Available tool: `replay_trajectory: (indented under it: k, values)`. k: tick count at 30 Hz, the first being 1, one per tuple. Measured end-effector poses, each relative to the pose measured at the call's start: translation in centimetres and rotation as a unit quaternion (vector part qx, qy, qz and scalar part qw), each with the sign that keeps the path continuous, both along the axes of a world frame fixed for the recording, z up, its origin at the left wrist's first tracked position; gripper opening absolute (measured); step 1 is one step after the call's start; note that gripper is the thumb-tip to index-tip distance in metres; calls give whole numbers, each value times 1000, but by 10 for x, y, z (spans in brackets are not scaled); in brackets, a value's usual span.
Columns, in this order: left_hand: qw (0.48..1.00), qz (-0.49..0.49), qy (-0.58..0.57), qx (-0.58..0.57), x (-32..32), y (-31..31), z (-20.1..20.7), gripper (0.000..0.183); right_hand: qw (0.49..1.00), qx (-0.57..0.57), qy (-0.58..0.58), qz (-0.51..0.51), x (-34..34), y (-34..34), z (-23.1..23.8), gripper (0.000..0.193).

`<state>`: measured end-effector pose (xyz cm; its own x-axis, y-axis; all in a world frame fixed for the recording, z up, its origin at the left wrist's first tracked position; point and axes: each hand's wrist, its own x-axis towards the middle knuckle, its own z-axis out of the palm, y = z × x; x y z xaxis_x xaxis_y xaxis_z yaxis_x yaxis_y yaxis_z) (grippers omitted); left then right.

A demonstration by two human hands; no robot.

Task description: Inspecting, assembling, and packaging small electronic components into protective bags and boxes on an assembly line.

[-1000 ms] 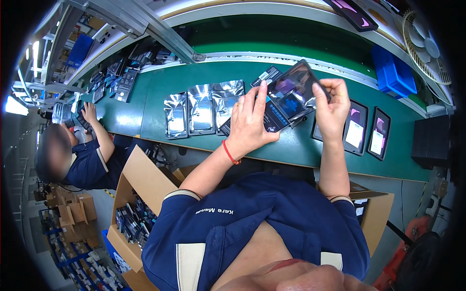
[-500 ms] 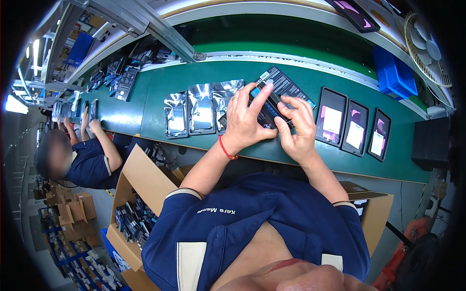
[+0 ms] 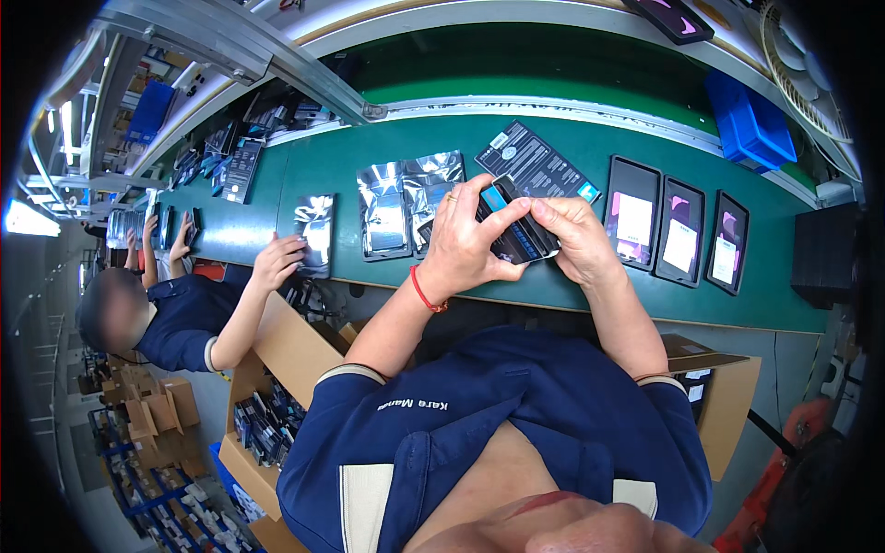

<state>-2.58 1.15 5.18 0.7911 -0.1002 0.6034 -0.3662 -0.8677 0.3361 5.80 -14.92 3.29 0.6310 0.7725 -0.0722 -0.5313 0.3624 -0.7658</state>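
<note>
Both my hands are round a black and blue thin retail box, held tilted over the green bench. My left hand grips its left side, with fingers along the far edge and thumb below. On its right side my right hand pinches the upper edge, thumb against the box. Just beyond lies another black printed box, flat on the bench. Left of my hands are silver foil pouches. To the right stand three black-framed trays with pale labels and pink patterns.
At the left a co-worker's hand holds a silver pouch. Open cartons stand below the bench edge, one filled with dark packages. A blue bin sits at the far right, and a black stack at the bench end.
My right fingers have closed from spread onto the box, which now shows more of its face. The co-worker has reached over and drawn the leftmost silver pouch to the left.
</note>
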Motion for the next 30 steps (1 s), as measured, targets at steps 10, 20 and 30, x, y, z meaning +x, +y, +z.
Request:
replay_trajectory:
  k: [10,20,30]
  values:
    - [999,-29,-7,-21,-1,-2,0,74,996,36,80,8,0,-2,-5,27]
    - [995,34,41,-84,2,-12,6,111,998,56,-23,23,-3,-8,5,54]
    - [994,55,54,-79,5,-9,5,121,908,-88,-380,-150,-8,-4,4,37]
